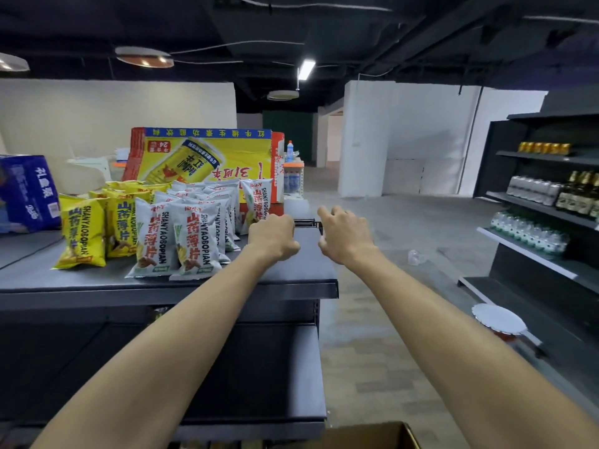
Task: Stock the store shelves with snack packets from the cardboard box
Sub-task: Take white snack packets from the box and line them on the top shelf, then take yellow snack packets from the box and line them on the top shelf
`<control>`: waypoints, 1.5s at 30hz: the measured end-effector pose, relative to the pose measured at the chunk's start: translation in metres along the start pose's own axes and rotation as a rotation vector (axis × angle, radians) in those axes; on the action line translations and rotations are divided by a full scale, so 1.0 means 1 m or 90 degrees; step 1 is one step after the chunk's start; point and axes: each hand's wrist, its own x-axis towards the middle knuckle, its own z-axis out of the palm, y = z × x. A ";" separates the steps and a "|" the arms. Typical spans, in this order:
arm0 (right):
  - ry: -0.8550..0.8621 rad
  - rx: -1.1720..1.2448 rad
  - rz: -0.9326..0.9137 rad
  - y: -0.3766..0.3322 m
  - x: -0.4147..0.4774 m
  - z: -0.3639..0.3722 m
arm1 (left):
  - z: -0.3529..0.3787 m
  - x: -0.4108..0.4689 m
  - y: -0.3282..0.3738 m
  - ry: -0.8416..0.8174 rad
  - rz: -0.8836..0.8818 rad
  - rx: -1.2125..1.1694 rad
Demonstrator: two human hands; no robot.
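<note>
Head view: white packets (191,241) and yellow packets (82,234) lettered SHANYAOBOPIAN on shelf (291,273); left hand (274,236) curled, hold unclear; right hand (345,234) loosely curled, seemingly empty.

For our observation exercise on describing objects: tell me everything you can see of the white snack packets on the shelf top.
The white snack packets are glossy, puffed pillow bags with red characters, dark SHANYAOBOPIAN lettering and a food picture. They stand upright, leaning slightly, in rows several deep on the dark shelf top, with yellow packets at their left. The left hand sits close at their right; contact cannot be told.
</note>
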 end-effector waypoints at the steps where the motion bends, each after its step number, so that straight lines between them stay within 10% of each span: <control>1: 0.004 -0.004 0.002 0.000 -0.004 -0.004 | -0.002 -0.006 0.000 -0.002 0.005 0.001; 18: -0.004 -0.017 0.085 -0.062 -0.080 -0.022 | 0.010 -0.118 -0.040 -0.124 0.124 -0.021; 34: -0.292 0.017 0.260 -0.074 -0.342 0.109 | 0.177 -0.300 -0.028 -0.412 0.241 -0.086; 45: -0.467 0.069 0.292 0.000 -0.382 0.204 | 0.284 -0.301 0.006 -0.550 0.101 -0.105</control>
